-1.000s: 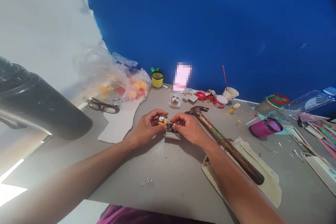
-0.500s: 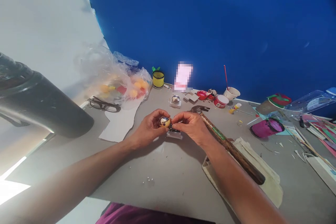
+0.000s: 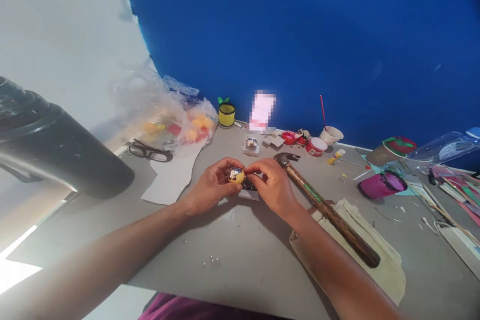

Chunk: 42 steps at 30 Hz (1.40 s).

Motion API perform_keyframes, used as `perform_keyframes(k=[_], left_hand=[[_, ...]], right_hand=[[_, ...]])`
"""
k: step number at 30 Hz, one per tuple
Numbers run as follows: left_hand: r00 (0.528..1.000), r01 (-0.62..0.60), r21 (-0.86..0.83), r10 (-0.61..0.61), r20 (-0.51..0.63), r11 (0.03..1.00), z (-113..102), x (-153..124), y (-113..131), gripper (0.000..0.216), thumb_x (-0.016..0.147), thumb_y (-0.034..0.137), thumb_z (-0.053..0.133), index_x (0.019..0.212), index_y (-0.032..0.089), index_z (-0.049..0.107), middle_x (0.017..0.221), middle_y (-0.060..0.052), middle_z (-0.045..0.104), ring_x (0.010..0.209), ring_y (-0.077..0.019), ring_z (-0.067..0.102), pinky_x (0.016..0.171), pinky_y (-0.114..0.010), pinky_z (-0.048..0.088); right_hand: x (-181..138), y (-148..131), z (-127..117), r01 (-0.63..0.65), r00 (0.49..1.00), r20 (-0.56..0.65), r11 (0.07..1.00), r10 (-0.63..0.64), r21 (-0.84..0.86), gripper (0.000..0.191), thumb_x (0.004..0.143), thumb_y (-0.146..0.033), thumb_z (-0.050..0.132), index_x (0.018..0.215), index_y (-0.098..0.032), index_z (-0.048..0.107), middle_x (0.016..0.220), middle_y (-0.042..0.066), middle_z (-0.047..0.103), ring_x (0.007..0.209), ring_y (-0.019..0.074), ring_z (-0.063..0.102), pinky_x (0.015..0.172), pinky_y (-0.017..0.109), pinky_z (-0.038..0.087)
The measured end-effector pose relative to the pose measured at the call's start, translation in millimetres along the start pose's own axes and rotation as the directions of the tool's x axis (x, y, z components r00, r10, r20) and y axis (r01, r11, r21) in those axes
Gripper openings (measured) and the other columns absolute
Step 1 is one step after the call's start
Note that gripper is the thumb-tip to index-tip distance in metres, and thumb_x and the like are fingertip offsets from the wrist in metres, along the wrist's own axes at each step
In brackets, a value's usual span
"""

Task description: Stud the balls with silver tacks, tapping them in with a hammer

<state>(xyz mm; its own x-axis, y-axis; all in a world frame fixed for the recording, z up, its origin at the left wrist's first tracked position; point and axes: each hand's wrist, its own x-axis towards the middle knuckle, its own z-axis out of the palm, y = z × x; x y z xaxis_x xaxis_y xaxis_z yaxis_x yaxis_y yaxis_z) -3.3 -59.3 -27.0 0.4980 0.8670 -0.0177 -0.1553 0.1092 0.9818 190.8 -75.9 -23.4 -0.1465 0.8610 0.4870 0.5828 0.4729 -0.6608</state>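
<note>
Between the thumb and fingers of my left hand [image 3: 208,187] is a small ball [image 3: 236,176], shiny silver over much of its surface and bare yellow at the lower right. My right hand [image 3: 274,185] is closed in a pinch close to the ball's right side; whatever its fingertips hold is too small to make out. Under the hands sits a small white tray [image 3: 249,196] with dark, glittering bits in it, partly hidden by my fingers. Farther back, a silvery domed piece [image 3: 251,143] rests on a small clear-and-white base.
A claw hammer [image 3: 330,205] lies on a cream cloth [image 3: 388,260] beside my right forearm. Tiny shiny beads [image 3: 212,259] dot the table nearer me. Glasses [image 3: 150,150] and white paper [image 3: 170,180] lie left; paint pots [image 3: 316,146] and a paper cup [image 3: 331,135] stand behind.
My right fingertips have shifted slightly up along the ball's side, showing more of the glittering bits in the tray. The ball has turned a little, with more yellow facing me.
</note>
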Motion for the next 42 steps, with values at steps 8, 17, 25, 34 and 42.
perform_keyframes(k=[8, 17, 25, 34, 42], left_hand=[[1.0, 0.005, 0.021, -0.004, -0.03, 1.0, 2.7, 1.0, 1.0, 0.041, 0.074, 0.022, 0.08, 0.11, 0.019, 0.06, 0.086, 0.001, 0.065, 0.071, -0.0121, 0.06, 0.062, -0.025, 0.049], [0.972, -0.123, 0.255, 0.168, -0.162, 0.959, 4.7, -1.5, 1.4, 0.042, 0.079, 0.022, 0.072, 0.12, 0.019, 0.065, 0.09, -0.001, 0.064, 0.08, -0.0142, 0.06, 0.073, -0.028, 0.05], [0.959, -0.103, 0.309, 0.177, -0.221, 0.945, 4.8, -3.6, -1.0, 0.049, 0.08, 0.026, 0.075, 0.127, 0.018, 0.063, 0.099, -0.005, 0.07, 0.089, -0.0191, 0.066, 0.084, -0.033, 0.054], [0.976, -0.109, 0.16, 0.136, -0.169, 0.981, 3.6, -1.6, -0.7, 0.049, 0.074, 0.033, 0.085, 0.117, 0.017, 0.07, 0.091, -0.004, 0.075, 0.083, -0.018, 0.069, 0.08, -0.032, 0.057], [0.981, -0.049, 0.163, 0.078, -0.175, 0.985, 3.9, -3.1, 4.4, 0.048, 0.073, 0.031, 0.085, 0.117, 0.017, 0.075, 0.078, -0.001, 0.072, 0.07, -0.0155, 0.065, 0.068, -0.029, 0.055]], right_hand=[[-2.9, 6.9, 2.2, 0.087, 0.995, 0.063, 0.975, -0.076, -0.206, 0.02, 0.097, -0.016, 0.057, 0.095, -0.024, 0.075, 0.092, 0.007, 0.073, 0.093, 0.0257, 0.059, 0.083, 0.037, 0.046], [5.8, 8.8, -7.1, -0.402, 0.915, 0.212, 0.802, 0.342, 0.441, 0.011, 0.083, -0.033, 0.073, 0.083, -0.022, 0.07, 0.074, -0.002, 0.066, 0.061, 0.0131, 0.052, 0.057, 0.028, 0.04], [4.7, 5.6, -4.0, -0.537, 0.84, 0.402, 0.462, 0.364, 0.706, 0.027, 0.069, -0.038, 0.09, 0.083, -0.02, 0.075, 0.076, 0.002, 0.073, 0.065, 0.013, 0.057, 0.053, 0.024, 0.04], [2.7, 7.9, -1.9, -0.565, 0.823, 0.453, 0.402, 0.344, 0.72, 0.026, 0.067, -0.038, 0.092, 0.079, -0.02, 0.078, 0.076, 0.002, 0.073, 0.068, 0.0126, 0.059, 0.052, 0.022, 0.04], [3.2, 3.0, -2.9, -0.574, 0.818, 0.455, 0.478, 0.351, 0.665, 0.025, 0.068, -0.038, 0.091, 0.079, -0.02, 0.077, 0.073, 0.001, 0.071, 0.06, 0.0108, 0.053, 0.05, 0.023, 0.04]])
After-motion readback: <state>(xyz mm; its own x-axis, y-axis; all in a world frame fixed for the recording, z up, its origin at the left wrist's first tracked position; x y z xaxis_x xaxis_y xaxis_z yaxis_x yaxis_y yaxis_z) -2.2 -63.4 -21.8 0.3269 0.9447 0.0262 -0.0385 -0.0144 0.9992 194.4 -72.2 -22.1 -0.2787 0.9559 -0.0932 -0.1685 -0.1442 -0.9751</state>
